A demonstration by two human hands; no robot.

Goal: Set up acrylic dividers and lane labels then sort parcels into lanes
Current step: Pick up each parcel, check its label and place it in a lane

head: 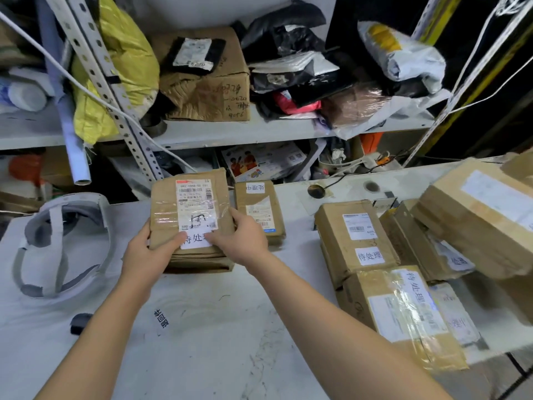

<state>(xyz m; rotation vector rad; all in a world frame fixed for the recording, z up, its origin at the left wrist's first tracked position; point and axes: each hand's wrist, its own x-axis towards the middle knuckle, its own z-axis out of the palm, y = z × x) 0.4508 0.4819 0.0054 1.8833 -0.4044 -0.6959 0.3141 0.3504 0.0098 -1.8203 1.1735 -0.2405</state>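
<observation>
Fingers [174,243] of left hand [145,254] and right hand [245,239] curl round the taped brown parcel [165,209]

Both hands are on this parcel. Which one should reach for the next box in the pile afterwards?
Probably the right. The right hand holds the parcel on its edge nearer the pile of boxes; the left hand grips the far edge, so it would have to cross over.

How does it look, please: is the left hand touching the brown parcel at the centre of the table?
Touching: the head view shows the left hand gripping the left edge of the brown parcel, thumb on its top face.
</observation>
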